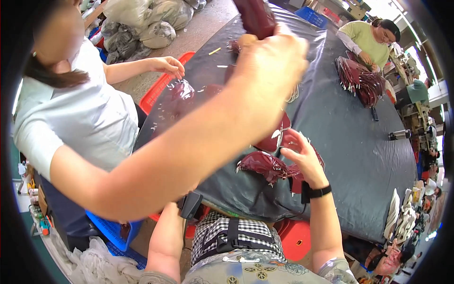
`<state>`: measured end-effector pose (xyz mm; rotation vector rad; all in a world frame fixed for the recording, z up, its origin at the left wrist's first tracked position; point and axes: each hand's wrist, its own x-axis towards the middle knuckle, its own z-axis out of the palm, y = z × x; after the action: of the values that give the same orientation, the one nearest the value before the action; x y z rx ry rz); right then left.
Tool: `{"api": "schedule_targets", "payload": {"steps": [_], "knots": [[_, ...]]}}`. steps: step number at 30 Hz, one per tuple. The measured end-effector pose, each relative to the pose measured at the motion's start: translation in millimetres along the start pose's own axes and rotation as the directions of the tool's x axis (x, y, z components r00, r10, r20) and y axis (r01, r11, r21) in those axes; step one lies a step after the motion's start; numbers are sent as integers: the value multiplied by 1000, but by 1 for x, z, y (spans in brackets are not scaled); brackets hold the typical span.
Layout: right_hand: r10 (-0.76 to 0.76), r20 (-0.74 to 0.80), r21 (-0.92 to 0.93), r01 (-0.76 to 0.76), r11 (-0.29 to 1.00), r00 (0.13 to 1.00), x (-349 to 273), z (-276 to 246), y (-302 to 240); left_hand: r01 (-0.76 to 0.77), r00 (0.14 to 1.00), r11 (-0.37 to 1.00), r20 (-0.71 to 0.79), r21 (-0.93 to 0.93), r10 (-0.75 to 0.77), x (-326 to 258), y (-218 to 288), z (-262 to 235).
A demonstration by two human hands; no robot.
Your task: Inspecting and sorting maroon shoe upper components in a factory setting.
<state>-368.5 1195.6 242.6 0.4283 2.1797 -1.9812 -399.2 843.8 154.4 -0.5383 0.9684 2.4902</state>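
Up close, the left hand [272, 57] is raised high and blurred, clenched around a dark red piece [255, 16] that sticks up past the fingers. The right hand [302, 156], w/ a black wristband [316, 191], is laid loosely, fingers half spread, on a small heap of dark red pieces [269, 165] on the grey table cover [350, 142]; whether anything is pinched can't be told. Just above that hand, another red piece w/ a white patch [274, 137] is seen.

Further left, a co-worker's hand [168, 66] is rested by a shiny red piece [182, 90] and a red crate [158, 90] at the table edge. White scraps [161, 116] are scattered nearby. Far to the right, across the table, a second person in a green top [364, 38] is bent over a big stack of red pieces [359, 80].

Progress, as a judgement: approx. mid-run. One piece is in hand, a handful is left by the right hand, and a much larger pile is stacked opposite; which pieces are finished can't be told.
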Motion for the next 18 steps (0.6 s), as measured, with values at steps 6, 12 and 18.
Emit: {"api": "schedule_targets", "payload": {"steps": [6, 12, 18], "knots": [[-103, -116, 138, 118, 983, 988, 78, 19, -6, 4, 1000, 1000, 30, 31, -5, 62, 6, 44], [127, -135, -269, -160, 950, 983, 126, 3, 26, 46, 998, 997, -33, 60, -45, 93, -11, 58], [-274, -236, -582, 89, 808, 932, 136, 11, 42, 152, 977, 988, -146, -14, -153, 114, -28, 37]]}}
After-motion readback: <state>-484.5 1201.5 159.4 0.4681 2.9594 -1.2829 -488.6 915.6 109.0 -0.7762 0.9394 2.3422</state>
